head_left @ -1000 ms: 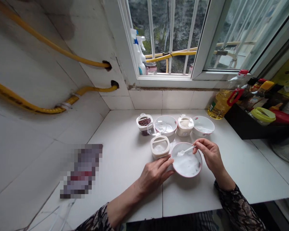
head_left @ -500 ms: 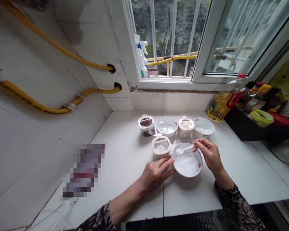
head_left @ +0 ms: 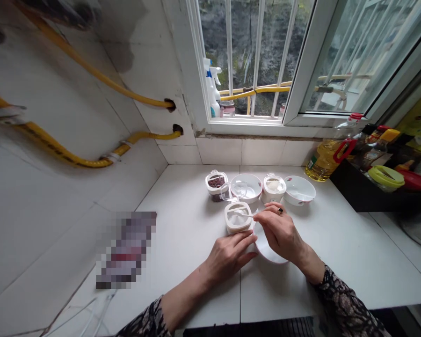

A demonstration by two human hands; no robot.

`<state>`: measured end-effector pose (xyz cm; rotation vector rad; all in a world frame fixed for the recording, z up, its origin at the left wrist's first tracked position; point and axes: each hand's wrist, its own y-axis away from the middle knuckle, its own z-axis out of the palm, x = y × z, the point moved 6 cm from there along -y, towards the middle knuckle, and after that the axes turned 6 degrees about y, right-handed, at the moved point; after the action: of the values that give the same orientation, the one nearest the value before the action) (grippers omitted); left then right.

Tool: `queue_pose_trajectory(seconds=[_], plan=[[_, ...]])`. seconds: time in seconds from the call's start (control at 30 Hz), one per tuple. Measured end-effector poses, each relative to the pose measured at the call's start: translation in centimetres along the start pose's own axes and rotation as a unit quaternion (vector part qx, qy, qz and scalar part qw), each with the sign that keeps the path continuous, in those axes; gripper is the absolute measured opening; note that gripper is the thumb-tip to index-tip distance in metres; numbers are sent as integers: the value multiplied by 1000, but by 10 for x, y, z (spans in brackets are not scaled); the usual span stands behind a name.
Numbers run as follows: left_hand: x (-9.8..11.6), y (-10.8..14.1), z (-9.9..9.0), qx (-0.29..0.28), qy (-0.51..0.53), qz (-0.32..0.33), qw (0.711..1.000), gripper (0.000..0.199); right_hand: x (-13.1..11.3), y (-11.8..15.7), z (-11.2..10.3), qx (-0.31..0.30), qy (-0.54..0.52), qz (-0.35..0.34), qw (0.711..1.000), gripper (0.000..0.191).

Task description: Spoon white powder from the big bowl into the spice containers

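Near centre frame, the right hand [head_left: 279, 229] pinches a white spoon [head_left: 246, 215] at the mouth of the open container [head_left: 237, 230], while the left hand [head_left: 227, 255] rests, fingers extended, against the adjacent bowl [head_left: 274, 259]; catching the spoon on the rim could cause spillage.

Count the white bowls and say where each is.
3: the back-middle bowl, the back-right bowl left of the oil bottle, and the front bowl, touched by the left hand and partly covered by the right hand.
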<state>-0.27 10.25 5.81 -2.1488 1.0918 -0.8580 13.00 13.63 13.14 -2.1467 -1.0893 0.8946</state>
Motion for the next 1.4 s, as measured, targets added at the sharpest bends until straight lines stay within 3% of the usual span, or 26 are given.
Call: queue_pose_trajectory(seconds=[0.13,0.23,0.33,0.4,0.5,0.63,0.77,0.93,1.2,1.4], plan=[[-2,-1,0,-5,3,-4,1000,27,3,2,2,-5,10,-10,1000,27],[-2,-1,0,-12,12,-5,1000,27,17,5,-10,36,-37,84,995,19],[-1,0,0,-13,11,-5,1000,27,39,16,-26,74,-89,215,970,12],[-1,1,1,-14,7,-6,1000,27,51,22,-36,78,-117,257,956,14],[-1,2,1,-17,4,-7,1000,28,56,22,-41,36,-45,230,971,15],[0,1,0,-18,4,-12,1000,28,43,16,-26,-36,93,92,991,17],[1,0,0,-20,1,-12,1000,28,32,19,-6,-93,85,51,991,19],[2,-1,-1,-24,5,-16,1000,28,26,23,0,-105,6,70,992,20],[2,-1,-1,-24,11,-23,999,28,42,25,-10,-62,-43,233,970,22],[-1,2,1,-28,18,-33,999,29,44,25,-9,-70,-71,262,960,23]])
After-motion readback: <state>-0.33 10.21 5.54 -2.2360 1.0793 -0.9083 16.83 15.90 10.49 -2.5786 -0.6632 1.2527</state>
